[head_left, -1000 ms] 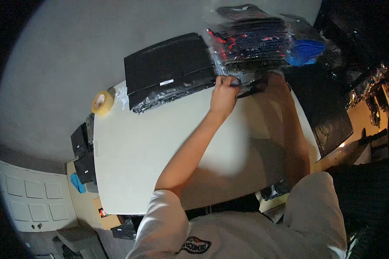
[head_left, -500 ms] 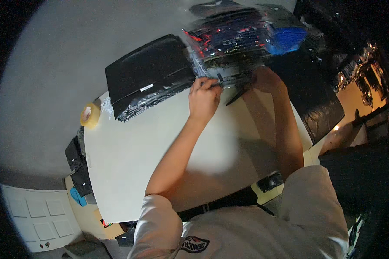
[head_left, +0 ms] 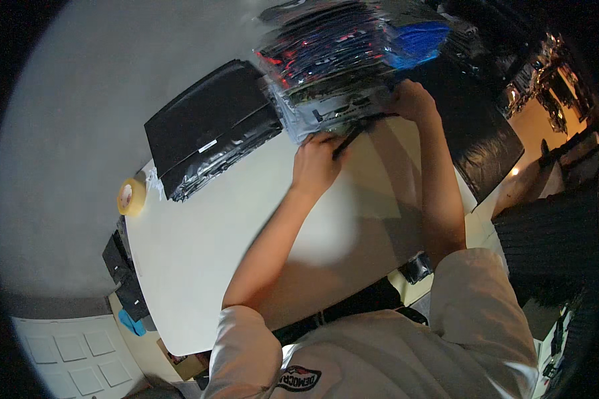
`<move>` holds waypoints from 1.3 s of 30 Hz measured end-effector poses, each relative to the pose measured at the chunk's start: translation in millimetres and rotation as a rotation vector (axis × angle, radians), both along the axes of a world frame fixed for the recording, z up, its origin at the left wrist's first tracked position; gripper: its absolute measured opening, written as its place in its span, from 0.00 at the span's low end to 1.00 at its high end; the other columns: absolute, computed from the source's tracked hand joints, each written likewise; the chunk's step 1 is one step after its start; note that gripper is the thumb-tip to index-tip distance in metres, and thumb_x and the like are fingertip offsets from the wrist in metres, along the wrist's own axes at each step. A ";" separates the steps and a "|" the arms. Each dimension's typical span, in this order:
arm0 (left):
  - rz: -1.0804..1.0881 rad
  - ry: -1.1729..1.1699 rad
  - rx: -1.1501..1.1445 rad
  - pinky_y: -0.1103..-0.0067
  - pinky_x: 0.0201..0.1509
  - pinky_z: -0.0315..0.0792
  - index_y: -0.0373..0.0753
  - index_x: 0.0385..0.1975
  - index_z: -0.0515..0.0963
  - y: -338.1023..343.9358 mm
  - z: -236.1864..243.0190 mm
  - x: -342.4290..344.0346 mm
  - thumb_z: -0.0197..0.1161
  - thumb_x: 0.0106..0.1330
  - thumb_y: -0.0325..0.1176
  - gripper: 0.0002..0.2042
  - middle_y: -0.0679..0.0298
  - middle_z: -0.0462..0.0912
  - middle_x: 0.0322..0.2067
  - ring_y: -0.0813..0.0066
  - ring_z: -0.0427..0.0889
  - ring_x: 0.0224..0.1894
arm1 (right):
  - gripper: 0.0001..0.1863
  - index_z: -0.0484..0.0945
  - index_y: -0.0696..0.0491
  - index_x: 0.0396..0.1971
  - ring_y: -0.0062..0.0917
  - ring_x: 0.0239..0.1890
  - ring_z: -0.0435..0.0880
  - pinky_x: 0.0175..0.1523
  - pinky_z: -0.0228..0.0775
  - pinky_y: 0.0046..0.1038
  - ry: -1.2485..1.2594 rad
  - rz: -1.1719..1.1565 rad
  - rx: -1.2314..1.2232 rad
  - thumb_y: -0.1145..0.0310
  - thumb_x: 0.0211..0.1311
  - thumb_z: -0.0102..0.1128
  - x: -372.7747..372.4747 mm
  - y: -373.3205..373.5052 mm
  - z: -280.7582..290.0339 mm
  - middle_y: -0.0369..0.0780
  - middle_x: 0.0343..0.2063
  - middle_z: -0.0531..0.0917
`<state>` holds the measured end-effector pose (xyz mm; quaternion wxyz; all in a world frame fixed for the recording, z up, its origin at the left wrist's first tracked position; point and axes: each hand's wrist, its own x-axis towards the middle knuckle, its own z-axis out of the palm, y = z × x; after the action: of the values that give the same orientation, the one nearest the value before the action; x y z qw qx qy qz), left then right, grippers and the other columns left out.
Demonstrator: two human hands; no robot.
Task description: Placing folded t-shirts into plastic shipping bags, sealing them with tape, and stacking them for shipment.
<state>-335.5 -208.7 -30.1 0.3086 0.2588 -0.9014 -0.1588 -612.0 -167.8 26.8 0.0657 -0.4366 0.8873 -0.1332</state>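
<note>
My left hand [head_left: 316, 166], fingers curled, grips a dark narrow object [head_left: 349, 139] at the front of a tall stack of clear-bagged, multicolored items [head_left: 323, 53]; I cannot tell what that object is. My right hand [head_left: 412, 100] is closed at the stack’s right front corner, near the object’s far end, its fingertips partly hidden. Left of the stack lies a pile of flat black plastic packages [head_left: 206, 113] with a small white label, on the white table [head_left: 213, 219].
A yellow tape roll [head_left: 132, 196] sits at the table’s left edge. Black sheets [head_left: 486, 159] lie along the right. More black packages [head_left: 123, 272] are beyond the left edge, with a blue object [head_left: 132, 322] and white paneled door [head_left: 73, 352] below.
The view has shifted, moving the stacks leftward in frame. My left hand has moved nearer my body relative to the bagged stack, with the dark object now spanning diagonally between my hands.
</note>
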 end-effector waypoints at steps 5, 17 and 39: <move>-0.079 0.047 0.002 0.65 0.50 0.80 0.36 0.42 0.88 -16.2 -13.4 1.6 0.71 0.60 0.29 0.11 0.52 0.86 0.40 0.51 0.85 0.43 | 0.26 0.89 0.55 0.44 0.44 0.51 0.89 0.56 0.82 0.42 -0.075 0.049 0.036 0.58 0.43 0.83 3.4 4.1 8.9 0.48 0.46 0.89; 0.002 0.099 0.032 0.64 0.49 0.81 0.38 0.37 0.90 -8.4 -7.2 3.9 0.69 0.53 0.25 0.11 0.52 0.87 0.36 0.50 0.86 0.39 | 0.21 0.84 0.58 0.38 0.44 0.44 0.89 0.47 0.80 0.40 0.049 0.220 -0.182 0.68 0.45 0.82 -4.1 -6.2 -16.7 0.50 0.38 0.89; 0.066 0.075 0.209 0.63 0.53 0.79 0.39 0.46 0.89 -14.3 -5.4 5.5 0.70 0.64 0.32 0.12 0.57 0.85 0.44 0.54 0.84 0.48 | 0.14 0.87 0.49 0.50 0.51 0.45 0.86 0.53 0.79 0.48 0.574 0.700 -0.431 0.69 0.64 0.64 14.2 -117.4 148.3 0.51 0.41 0.88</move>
<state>-330.0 -223.0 -35.6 0.3184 0.3130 -0.8587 -0.2515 -597.7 -285.1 175.1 -0.2319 -0.7307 0.6223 -0.1581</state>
